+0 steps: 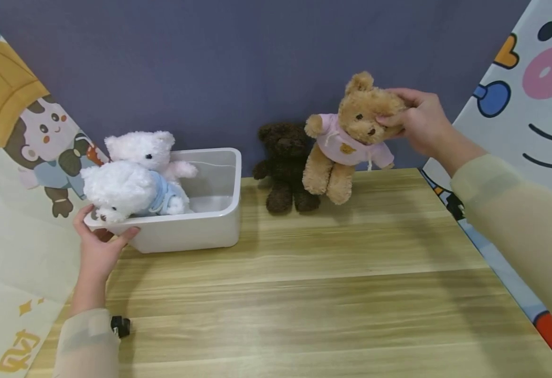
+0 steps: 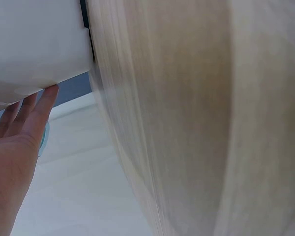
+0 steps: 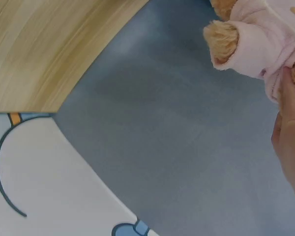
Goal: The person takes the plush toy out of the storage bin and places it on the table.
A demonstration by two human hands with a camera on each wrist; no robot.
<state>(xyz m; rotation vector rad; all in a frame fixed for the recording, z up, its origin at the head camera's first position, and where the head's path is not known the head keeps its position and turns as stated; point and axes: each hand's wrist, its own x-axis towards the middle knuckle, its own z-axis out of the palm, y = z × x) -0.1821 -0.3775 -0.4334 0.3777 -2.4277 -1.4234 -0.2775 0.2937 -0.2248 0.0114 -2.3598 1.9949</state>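
Observation:
My right hand (image 1: 420, 118) grips a tan teddy bear (image 1: 363, 118) in a pink sweater by the side of its head. The bear hangs upright at the back of the table, partly in front of a dark brown teddy bear (image 1: 283, 168) that sits against the wall. At the left, my left hand (image 1: 100, 247) holds the near left corner of a white plastic bin (image 1: 191, 231), thumb on the front and fingers at the left side. Inside the bin are two white plush bears, one in blue (image 1: 120, 189) leaning over the rim and one behind it (image 1: 139, 149).
A wooden table (image 1: 304, 294) runs up to a dark blue-grey wall (image 1: 238, 63). Cartoon-printed panels stand at the left (image 1: 30, 210) and right (image 1: 521, 136). A small black object (image 1: 121, 326) shows beside the left sleeve.

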